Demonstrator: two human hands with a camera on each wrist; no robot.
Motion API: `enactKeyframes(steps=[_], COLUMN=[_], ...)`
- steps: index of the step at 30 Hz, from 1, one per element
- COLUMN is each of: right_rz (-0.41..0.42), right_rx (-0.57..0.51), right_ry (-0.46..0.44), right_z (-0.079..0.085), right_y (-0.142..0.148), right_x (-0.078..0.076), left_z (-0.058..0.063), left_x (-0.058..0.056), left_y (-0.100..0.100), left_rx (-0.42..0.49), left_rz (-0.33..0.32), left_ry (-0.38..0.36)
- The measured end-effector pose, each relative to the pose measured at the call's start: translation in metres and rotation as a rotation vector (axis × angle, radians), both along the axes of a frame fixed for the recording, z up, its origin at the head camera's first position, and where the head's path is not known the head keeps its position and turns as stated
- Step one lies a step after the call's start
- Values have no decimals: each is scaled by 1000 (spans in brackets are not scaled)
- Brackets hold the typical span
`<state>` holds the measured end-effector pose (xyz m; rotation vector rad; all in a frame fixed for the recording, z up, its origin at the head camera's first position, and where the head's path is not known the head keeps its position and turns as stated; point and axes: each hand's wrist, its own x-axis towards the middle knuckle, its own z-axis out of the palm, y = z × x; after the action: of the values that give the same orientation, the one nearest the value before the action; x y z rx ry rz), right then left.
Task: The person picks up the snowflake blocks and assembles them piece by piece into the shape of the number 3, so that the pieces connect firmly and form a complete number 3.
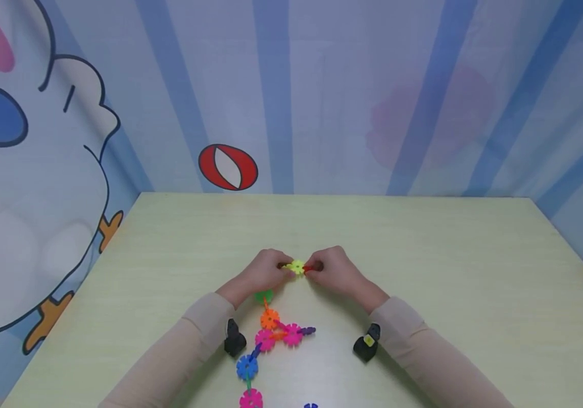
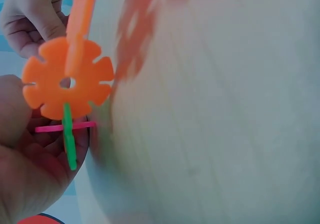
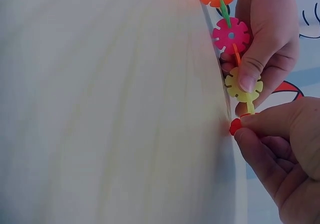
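Observation:
Both hands meet at a chain of slotted plastic snowflake discs over the table. The left hand [image 1: 266, 270] pinches a yellow snowflake disc [image 3: 235, 91], its thumb lying across the face. A second yellow disc [image 3: 250, 105], seen edge-on, joins it toward the right hand. Between thumb and forefinger the right hand [image 1: 336, 272] pinches a red snowflake disc [image 3: 235, 127], mostly covered by the fingertips and right at the yellow one. In the left wrist view an orange disc [image 2: 45, 74], an edge-on green disc [image 2: 70, 151] and an edge-on pink disc [image 2: 45, 129] hang by the left palm.
From below the left hand the chain runs toward the near edge, through a green disc [image 1: 264, 296], an orange disc [image 1: 269, 319], pink discs [image 1: 293, 335] and a blue disc [image 1: 247, 367]. Another blue piece [image 1: 311, 406] shows at the bottom edge. A patterned curtain [image 1: 322, 113] stands behind the table [image 1: 450, 255].

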<state>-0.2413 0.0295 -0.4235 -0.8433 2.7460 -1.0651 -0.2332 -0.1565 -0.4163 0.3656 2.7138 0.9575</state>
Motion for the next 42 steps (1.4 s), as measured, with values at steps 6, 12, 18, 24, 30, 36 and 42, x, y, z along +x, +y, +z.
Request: enactKeyframes(steps=[6,12,18,24,30,36,42], right_rz=[-5,6,34,57,81,118,212], right_rx=[-2,3,25,72,80,22,30], right_ry=[23,33,21,-40,-149,-208,-237], right_z=[0,0,4,7,8,13,14], right_y=[-3,-4,-6,-2,7,12,4], right_x=[0,-2,-3,-3,-8,-19,-26], left_z=[0,-1,0,2,10,20,19], left_x=[0,0,-1,0,6,37,93], left_y=[0,0,-1,-1,-12,-34,-47], left_rx=[-5,-18,-30,-35,-71,6,58], left_rz=[-15,-12,4,-16,41,181,324], left_ry=[10,1,-32,-59,-66,-57,-119])
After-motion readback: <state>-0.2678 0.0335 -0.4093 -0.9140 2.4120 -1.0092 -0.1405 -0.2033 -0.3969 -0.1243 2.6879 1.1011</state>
